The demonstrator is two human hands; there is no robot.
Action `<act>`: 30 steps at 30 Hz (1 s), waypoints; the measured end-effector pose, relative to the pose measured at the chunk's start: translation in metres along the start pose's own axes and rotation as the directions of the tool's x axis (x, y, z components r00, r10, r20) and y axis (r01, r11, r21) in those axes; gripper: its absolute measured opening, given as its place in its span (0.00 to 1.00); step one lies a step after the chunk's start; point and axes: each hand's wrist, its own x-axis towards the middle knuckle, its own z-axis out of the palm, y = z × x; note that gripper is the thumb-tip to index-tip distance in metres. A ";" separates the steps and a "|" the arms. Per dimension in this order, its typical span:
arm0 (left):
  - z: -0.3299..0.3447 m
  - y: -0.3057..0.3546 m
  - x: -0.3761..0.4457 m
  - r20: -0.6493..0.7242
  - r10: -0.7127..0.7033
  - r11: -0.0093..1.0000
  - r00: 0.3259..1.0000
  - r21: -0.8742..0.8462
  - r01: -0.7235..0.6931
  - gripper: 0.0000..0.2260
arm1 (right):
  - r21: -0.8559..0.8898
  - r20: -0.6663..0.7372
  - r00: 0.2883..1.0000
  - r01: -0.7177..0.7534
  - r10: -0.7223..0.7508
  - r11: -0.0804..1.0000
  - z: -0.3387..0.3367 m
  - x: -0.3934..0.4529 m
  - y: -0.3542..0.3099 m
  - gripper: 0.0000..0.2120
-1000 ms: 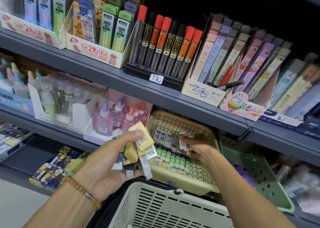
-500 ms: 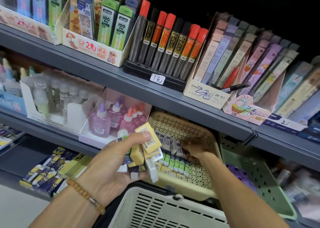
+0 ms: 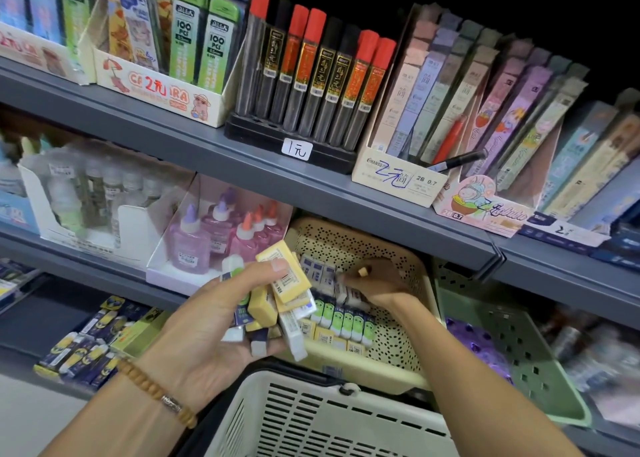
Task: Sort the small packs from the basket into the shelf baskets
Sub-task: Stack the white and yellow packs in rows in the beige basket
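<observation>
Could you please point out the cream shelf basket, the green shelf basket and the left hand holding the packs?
cream shelf basket (image 3: 388, 248): head view, perforated back wall.
green shelf basket (image 3: 512, 345): head view, side wall.
left hand (image 3: 207, 321): head view, palm.

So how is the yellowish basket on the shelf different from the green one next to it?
The cream basket has tiny dot holes and holds neat rows of small packs; the right hand reaches into it. The green basket has bigger square holes and purple things inside. Both are plastic, side by side.

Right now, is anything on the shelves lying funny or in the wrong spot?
Yes. A black marker pen lies sideways across the front of the cream cardboard box of pencil-lead packs on the top shelf, while all the packs stand upright. A red pen also leans among them, looking misplaced.
</observation>
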 end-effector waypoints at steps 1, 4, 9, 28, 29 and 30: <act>0.003 -0.005 0.012 -0.056 -0.036 0.999 0.998 0.002 0.037 0.16 | -0.026 0.046 0.999 0.015 -0.014 1.000 0.001 -0.001 -0.003 0.12; -0.001 0.000 0.003 -0.008 -0.012 0.997 1.000 -0.080 0.011 0.20 | -0.058 0.084 0.996 -0.023 0.028 0.998 0.002 0.000 -0.004 0.09; -0.007 -0.018 0.009 -0.040 0.030 0.931 0.999 -0.363 -0.043 0.17 | 0.029 0.050 0.990 -0.135 0.133 0.990 0.000 0.002 0.003 0.06; -0.010 -0.021 -0.019 0.012 0.192 0.844 0.981 -0.512 -0.159 0.09 | 0.133 0.149 0.945 -0.312 0.293 0.941 -0.001 -0.003 0.008 0.12; -0.010 -0.020 -0.020 0.028 0.200 0.842 0.979 -0.517 -0.157 0.07 | 0.154 0.146 0.946 -0.310 0.289 0.938 -0.002 -0.004 0.007 0.12; -0.010 -0.020 -0.021 0.039 0.204 0.839 0.978 -0.522 -0.154 0.04 | 0.146 0.136 0.951 -0.295 0.277 0.944 -0.004 -0.005 0.007 0.12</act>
